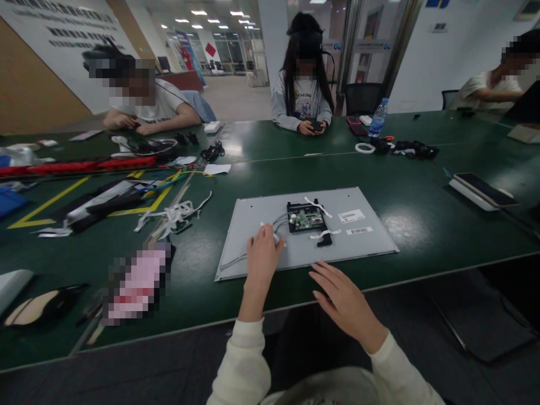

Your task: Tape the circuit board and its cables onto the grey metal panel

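Head view: your left hand [262, 256] on white cables [280, 219], grip unclear.
Right hand [342, 297]: spread wide, at near edge of panel [363, 247].
Panel handling: likely stiff, fragile; hold edges.

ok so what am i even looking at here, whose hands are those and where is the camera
There is no machine here. The one picture comes from a camera worn on a person's head, looking forward and down, so the two arms in cream sleeves at the bottom are that person's own. The left hand rests on a flat grey panel lying on the green table. Its fingertips are at some white cables that run to a small green circuit board on the panel; whether it grips them I cannot tell. The right hand is open, fingers spread, near the panel's front edge, holding nothing. Farther off are a water bottle, a tape roll and loose white strips. Three other people sit around the table.
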{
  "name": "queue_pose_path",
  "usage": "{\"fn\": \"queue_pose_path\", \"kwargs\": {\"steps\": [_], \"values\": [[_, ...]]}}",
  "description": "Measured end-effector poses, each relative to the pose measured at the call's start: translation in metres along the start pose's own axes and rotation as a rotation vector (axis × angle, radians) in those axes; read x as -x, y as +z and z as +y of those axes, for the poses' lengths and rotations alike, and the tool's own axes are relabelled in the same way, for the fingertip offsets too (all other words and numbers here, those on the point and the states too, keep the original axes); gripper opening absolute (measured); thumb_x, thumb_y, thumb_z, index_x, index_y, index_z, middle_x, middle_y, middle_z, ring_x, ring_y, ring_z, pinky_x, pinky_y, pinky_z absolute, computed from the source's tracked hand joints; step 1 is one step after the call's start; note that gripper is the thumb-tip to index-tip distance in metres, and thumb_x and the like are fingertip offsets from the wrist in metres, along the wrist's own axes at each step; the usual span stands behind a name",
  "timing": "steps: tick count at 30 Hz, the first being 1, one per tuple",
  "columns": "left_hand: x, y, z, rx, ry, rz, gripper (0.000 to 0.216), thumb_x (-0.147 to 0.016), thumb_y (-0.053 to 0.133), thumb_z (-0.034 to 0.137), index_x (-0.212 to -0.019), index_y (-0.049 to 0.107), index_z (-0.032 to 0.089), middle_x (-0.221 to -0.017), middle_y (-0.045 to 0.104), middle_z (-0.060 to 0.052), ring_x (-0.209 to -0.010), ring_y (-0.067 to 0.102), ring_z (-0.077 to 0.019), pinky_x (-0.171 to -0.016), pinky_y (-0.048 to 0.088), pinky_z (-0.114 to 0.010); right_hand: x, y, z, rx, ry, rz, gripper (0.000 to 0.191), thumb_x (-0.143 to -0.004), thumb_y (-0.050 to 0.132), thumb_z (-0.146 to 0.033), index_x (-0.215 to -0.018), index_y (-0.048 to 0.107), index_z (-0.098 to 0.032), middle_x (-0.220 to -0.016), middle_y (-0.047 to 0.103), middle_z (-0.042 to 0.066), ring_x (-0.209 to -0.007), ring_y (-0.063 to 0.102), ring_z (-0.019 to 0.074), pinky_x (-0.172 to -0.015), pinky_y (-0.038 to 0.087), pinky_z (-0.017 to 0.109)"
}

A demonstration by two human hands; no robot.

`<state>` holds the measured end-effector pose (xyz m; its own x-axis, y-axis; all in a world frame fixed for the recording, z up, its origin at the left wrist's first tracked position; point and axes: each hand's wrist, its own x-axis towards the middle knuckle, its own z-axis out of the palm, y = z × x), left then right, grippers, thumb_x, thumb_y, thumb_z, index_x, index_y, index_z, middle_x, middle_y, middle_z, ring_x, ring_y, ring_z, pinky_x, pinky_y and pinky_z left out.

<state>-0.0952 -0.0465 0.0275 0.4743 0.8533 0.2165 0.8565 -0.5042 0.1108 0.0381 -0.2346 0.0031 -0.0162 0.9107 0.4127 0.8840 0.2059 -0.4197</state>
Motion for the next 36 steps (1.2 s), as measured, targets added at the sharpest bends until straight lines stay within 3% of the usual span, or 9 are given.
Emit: {"fn": "queue_pose_path", "kwargs": {"steps": [5, 9, 14, 17, 21, 24, 29, 36], "values": [[0.005, -0.001, 0.008, -0.004, 0.012, 0.086, 0.036, -0.089, 0.052, 0.031, -0.121, 0.051, 0.013, -0.14, 0.046, -0.017, -0.121, 0.05, -0.0308, -0.099, 0.04, -0.045, 0.035, -0.008, 0.017, -0.074, 0.164, 0.154, 0.037, -0.093, 0.044, -0.021, -0.129, 0.054, -0.02, -0.134, 0.054, 0.008, -0.129, 0.045, 0.02, -0.107, 0.04, 0.042], [0.005, -0.017, 0.022, 0.057, 0.094, 0.098, 0.032, -0.092, 0.047, 0.029, -0.12, 0.051, 0.016, -0.135, 0.051, -0.014, -0.12, 0.051, -0.028, -0.099, 0.041, -0.043, 0.034, -0.024, 0.038, -0.134, 0.285, 0.249, 0.033, -0.093, 0.043, -0.024, -0.123, 0.057, -0.021, -0.127, 0.059, 0.007, -0.121, 0.053, 0.0195, -0.104, 0.043, 0.041], [-0.021, -0.045, 0.045, 0.095, 0.214, 0.082, 0.028, -0.091, 0.047, 0.023, -0.118, 0.052, 0.017, -0.125, 0.058, -0.01, -0.114, 0.055, -0.0248, -0.095, 0.043, -0.038, -0.018, -0.059, 0.084, -0.174, 0.373, 0.275, 0.03, -0.09, 0.047, -0.03, -0.114, 0.064, -0.021, -0.114, 0.067, 0.007, -0.099, 0.064, 0.0193, -0.09, 0.051, 0.036], [-0.05, -0.045, 0.061, 0.077, 0.268, 0.047, 0.026, -0.091, 0.047, 0.023, -0.115, 0.054, 0.016, -0.12, 0.061, -0.01, -0.11, 0.056, -0.0244, -0.093, 0.044, -0.036, -0.07, -0.066, 0.118, -0.212, 0.374, 0.202, 0.029, -0.088, 0.05, -0.031, -0.109, 0.066, -0.019, -0.112, 0.068, 0.008, -0.099, 0.064, 0.0189, -0.084, 0.052, 0.032], [-0.086, -0.019, 0.078, 0.046, 0.284, -0.026, 0.025, -0.091, 0.047, 0.023, -0.114, 0.054, 0.016, -0.111, 0.064, -0.01, -0.103, 0.059, -0.0248, -0.087, 0.045, -0.035, -0.135, -0.048, 0.149, -0.141, 0.379, 0.053, 0.024, -0.083, 0.053, -0.022, -0.101, 0.069, -0.017, -0.103, 0.071, 0.007, -0.09, 0.066, 0.0173, -0.084, 0.049, 0.03], [-0.099, 0.005, 0.081, 0.052, 0.271, -0.043, 0.024, -0.091, 0.044, 0.02, -0.113, 0.053, 0.016, -0.111, 0.063, -0.01, -0.103, 0.06, -0.0236, -0.088, 0.044, -0.035, -0.16, -0.025, 0.16, -0.101, 0.387, 0.068, 0.023, -0.083, 0.052, -0.019, -0.096, 0.07, -0.016, -0.096, 0.072, 0.007, -0.087, 0.065, 0.0169, -0.084, 0.047, 0.029], [-0.101, 0.025, 0.074, 0.134, 0.264, -0.025, 0.026, -0.094, 0.041, 0.023, -0.117, 0.051, 0.016, -0.112, 0.062, -0.011, -0.102, 0.06, -0.0229, -0.088, 0.044, -0.034, -0.16, 0.0, 0.161, -0.11, 0.399, 0.108, 0.028, -0.088, 0.048, -0.031, -0.097, 0.07, -0.016, -0.088, 0.071, 0.007, -0.078, 0.064, 0.0165, -0.077, 0.046, 0.028], [-0.099, 0.029, 0.072, 0.149, 0.244, -0.04, 0.026, -0.095, 0.039, 0.024, -0.116, 0.051, 0.015, -0.115, 0.061, -0.013, -0.106, 0.059, -0.023, -0.09, 0.043, -0.035, -0.159, 0.004, 0.151, -0.157, 0.411, 0.073, 0.029, -0.08, 0.059, -0.038, -0.101, 0.067, -0.019, -0.072, 0.066, 0.002, -0.065, 0.059, 0.0147, -0.066, 0.043, 0.026]]}}
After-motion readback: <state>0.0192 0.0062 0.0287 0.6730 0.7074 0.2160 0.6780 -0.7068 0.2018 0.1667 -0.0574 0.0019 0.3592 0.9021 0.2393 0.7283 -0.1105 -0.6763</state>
